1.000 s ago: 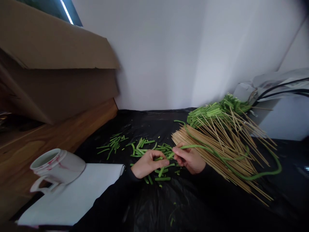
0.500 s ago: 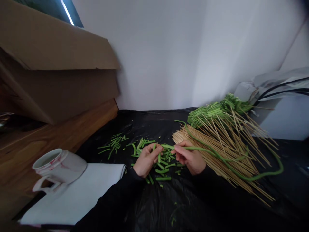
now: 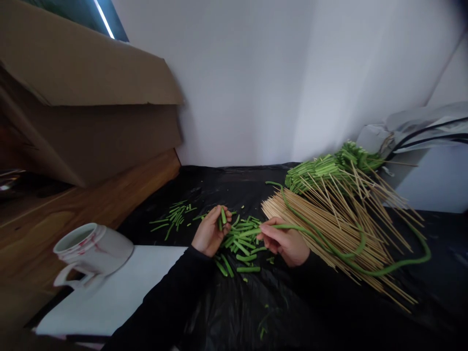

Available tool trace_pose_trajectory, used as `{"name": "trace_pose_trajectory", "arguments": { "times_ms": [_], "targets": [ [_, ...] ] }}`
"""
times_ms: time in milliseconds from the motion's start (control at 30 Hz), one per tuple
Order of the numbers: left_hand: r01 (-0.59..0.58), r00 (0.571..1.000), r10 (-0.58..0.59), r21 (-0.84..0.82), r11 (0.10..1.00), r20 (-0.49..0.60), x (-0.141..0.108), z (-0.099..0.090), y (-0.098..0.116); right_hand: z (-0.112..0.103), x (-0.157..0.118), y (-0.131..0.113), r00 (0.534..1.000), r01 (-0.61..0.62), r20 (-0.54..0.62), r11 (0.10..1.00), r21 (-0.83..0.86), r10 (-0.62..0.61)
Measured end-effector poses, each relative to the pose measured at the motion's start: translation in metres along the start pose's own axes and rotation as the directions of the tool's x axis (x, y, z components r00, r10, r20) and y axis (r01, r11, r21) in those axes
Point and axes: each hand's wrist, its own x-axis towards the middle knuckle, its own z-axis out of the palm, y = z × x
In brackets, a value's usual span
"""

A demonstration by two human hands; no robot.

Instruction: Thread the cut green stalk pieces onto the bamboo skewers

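Observation:
My left hand is curled around short cut pieces of garlic scape, with their ends showing between thumb and fingers. It hovers over the left side of a loose pile of cut pieces. To its right, my right hand pinches a long green garlic scape near its end, between thumb and fingers. The scape trails right and curves across a heap of bamboo skewers. The lower fingers of my right hand are partly hidden.
Green pieces threaded on skewers lie stacked at the back right. Thin green pieces form a small group at left. A white mug stands on white paper. A cardboard box is at far left. Black plastic sheeting covers the surface.
My left hand has moved left, away from the scape in my right hand, with short pieces in its grasp. My right hand has hardly moved.

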Motion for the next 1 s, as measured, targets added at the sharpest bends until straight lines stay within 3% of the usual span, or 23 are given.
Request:
{"name": "trace_pose_trajectory", "arguments": {
  "times_ms": [133, 300, 433, 533, 700, 1000],
  "targets": [
    [0.121, 0.976, -0.131, 0.065, 0.991, 0.177, -0.006, 0.004, 0.0, 0.0, 0.0, -0.002, 0.999, -0.047, 0.013, 0.998, 0.05, 0.046],
    [0.094, 0.914, -0.25, 0.433, 0.897, 0.319, -0.018, 0.012, -0.012, 0.001, -0.002, -0.001, 0.993, -0.082, 0.082, 0.996, 0.021, 0.08],
    [0.077, 0.863, -0.355, 0.602, 0.795, 0.359, -0.022, 0.011, -0.014, 0.0, -0.003, 0.002, 0.988, -0.057, 0.142, 0.998, -0.027, 0.06],
    [0.067, 0.843, -0.382, 0.631, 0.773, 0.378, -0.022, 0.01, -0.013, 0.0, -0.002, 0.001, 0.986, -0.079, 0.149, 0.997, 0.015, 0.076],
    [0.088, 0.859, -0.382, 0.637, 0.766, 0.341, -0.02, 0.01, -0.01, -0.001, -0.001, -0.008, 0.985, -0.164, 0.081, 0.966, 0.199, 0.151],
    [0.071, 0.826, -0.413, 0.655, 0.752, 0.384, -0.022, 0.009, -0.012, -0.002, 0.0, -0.007, 0.983, -0.181, 0.069, 0.971, 0.156, 0.172]
  ]
}}
